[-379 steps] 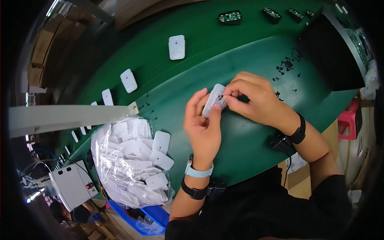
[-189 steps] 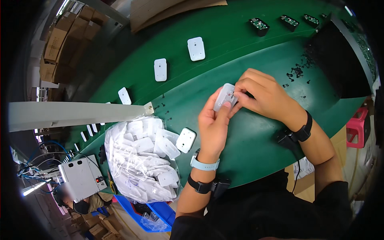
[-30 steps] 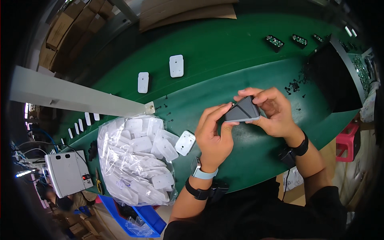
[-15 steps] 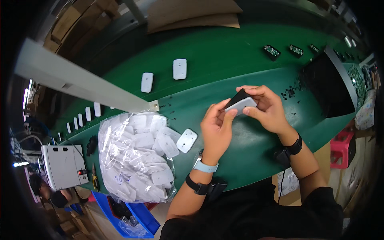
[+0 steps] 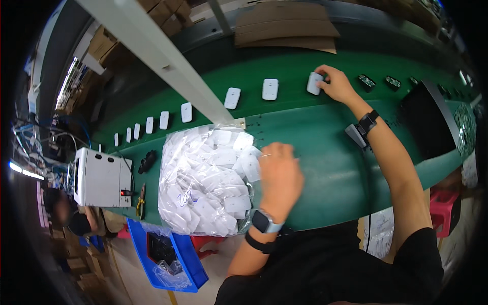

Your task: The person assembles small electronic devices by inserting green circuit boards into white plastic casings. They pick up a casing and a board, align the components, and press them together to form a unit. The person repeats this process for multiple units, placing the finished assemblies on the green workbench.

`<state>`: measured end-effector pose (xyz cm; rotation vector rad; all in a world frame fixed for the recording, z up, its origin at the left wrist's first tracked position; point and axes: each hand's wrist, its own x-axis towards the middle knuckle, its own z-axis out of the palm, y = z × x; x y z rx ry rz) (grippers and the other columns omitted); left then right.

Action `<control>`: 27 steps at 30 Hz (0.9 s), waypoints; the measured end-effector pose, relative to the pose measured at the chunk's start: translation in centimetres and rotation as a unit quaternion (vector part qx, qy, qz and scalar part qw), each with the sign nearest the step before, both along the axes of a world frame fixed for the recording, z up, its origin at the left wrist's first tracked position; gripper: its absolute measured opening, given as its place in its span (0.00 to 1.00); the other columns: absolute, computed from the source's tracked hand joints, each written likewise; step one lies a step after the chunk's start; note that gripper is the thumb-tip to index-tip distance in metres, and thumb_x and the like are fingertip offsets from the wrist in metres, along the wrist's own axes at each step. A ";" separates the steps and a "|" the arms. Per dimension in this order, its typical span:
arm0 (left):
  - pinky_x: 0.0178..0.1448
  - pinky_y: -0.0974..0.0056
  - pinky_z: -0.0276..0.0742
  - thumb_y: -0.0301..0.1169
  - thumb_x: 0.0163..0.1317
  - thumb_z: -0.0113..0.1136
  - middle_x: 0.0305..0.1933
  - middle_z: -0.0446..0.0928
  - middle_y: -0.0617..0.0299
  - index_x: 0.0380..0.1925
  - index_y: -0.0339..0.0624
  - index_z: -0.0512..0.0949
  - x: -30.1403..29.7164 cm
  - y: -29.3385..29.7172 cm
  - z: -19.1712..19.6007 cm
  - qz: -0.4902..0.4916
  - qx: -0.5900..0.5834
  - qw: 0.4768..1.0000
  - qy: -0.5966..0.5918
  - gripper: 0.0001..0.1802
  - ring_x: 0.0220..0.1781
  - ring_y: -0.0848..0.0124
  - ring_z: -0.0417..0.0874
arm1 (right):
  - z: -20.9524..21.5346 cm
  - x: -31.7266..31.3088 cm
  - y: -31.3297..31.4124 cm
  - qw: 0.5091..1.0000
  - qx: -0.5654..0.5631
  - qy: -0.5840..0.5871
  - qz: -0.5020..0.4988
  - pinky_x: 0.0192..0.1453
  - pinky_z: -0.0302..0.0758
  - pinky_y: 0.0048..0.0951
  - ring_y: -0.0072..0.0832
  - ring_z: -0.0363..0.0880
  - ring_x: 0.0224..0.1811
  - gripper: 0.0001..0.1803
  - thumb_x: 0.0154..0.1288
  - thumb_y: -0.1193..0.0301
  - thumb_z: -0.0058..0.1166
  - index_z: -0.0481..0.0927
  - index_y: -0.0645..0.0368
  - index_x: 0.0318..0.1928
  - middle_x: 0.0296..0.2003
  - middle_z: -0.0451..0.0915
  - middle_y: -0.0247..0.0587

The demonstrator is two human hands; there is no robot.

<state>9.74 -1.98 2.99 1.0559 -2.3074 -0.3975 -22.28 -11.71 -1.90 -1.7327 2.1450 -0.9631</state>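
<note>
At the far side, my right hand (image 5: 333,84) pinches a white plastic case (image 5: 314,83) on the green conveyor belt, with fingers at its right edge. My left hand (image 5: 281,175), smeared by motion, is over the green bench beside a clear plastic bag (image 5: 175,147). White plastic cover plates (image 5: 206,175) fill that bag. Its fingertips come close to the plates at the bag's right edge. What lies under the palm and fingers is hidden, so I cannot make out whether it holds anything.
More white cases (image 5: 270,89) stand in a row leftward along the belt. Black cases with circuit boards (image 5: 366,82) come from the right, near a black bin (image 5: 429,122). A pale post (image 5: 168,63) crosses the left side. Pliers (image 5: 141,202) lie near a white machine (image 5: 104,178).
Both hands held a black and white case together; now they are apart. My right hand has carried the white case to the belt. My left hand has dropped back toward the bag.
</note>
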 end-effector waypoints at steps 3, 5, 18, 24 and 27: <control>0.53 0.49 0.71 0.22 0.51 0.69 0.47 0.75 0.47 0.41 0.35 0.77 3.0 -0.7 -2.4 0.041 -0.001 0.997 -0.063 0.17 0.49 0.47 0.75 | 0.5 1.7 0.1 0.999 -0.011 0.006 0.047 0.61 0.75 0.44 0.49 0.80 0.55 0.20 0.61 0.70 0.64 0.80 0.57 0.54 0.50 0.82 0.51; 0.53 0.50 0.71 0.22 0.50 0.69 0.46 0.76 0.48 0.40 0.34 0.77 3.2 -1.0 -3.2 0.038 -0.002 0.996 -0.080 0.16 0.49 0.48 0.75 | 0.4 1.9 0.4 0.996 -0.047 0.069 0.040 0.64 0.74 0.44 0.49 0.78 0.59 0.23 0.61 0.69 0.65 0.78 0.58 0.56 0.53 0.80 0.53; 0.51 0.49 0.76 0.29 0.52 0.68 0.43 0.78 0.48 0.39 0.37 0.79 -5.2 -2.4 -1.8 -0.067 0.008 0.997 0.029 0.15 0.47 0.48 0.79 | -1.2 2.4 -2.4 0.997 -0.006 -0.077 -0.032 0.58 0.77 0.43 0.46 0.82 0.51 0.21 0.60 0.65 0.67 0.81 0.59 0.51 0.46 0.84 0.51; 0.52 0.51 0.77 0.29 0.52 0.69 0.45 0.77 0.51 0.40 0.39 0.78 -8.5 -3.9 -5.0 -0.047 -0.012 0.981 0.190 0.15 0.48 0.49 0.79 | -0.6 1.9 -4.0 0.972 0.060 -0.223 -0.033 0.38 0.81 0.32 0.30 0.86 0.37 0.14 0.55 0.70 0.69 0.85 0.59 0.43 0.34 0.85 0.42; 0.52 0.51 0.76 0.28 0.52 0.69 0.45 0.77 0.51 0.40 0.39 0.78 -8.0 -4.6 -6.3 -0.027 0.014 0.977 0.212 0.16 0.48 0.49 0.79 | -0.7 1.8 -4.5 0.959 0.058 -0.277 -0.035 0.33 0.79 0.26 0.24 0.84 0.33 0.14 0.55 0.73 0.69 0.84 0.58 0.44 0.33 0.85 0.38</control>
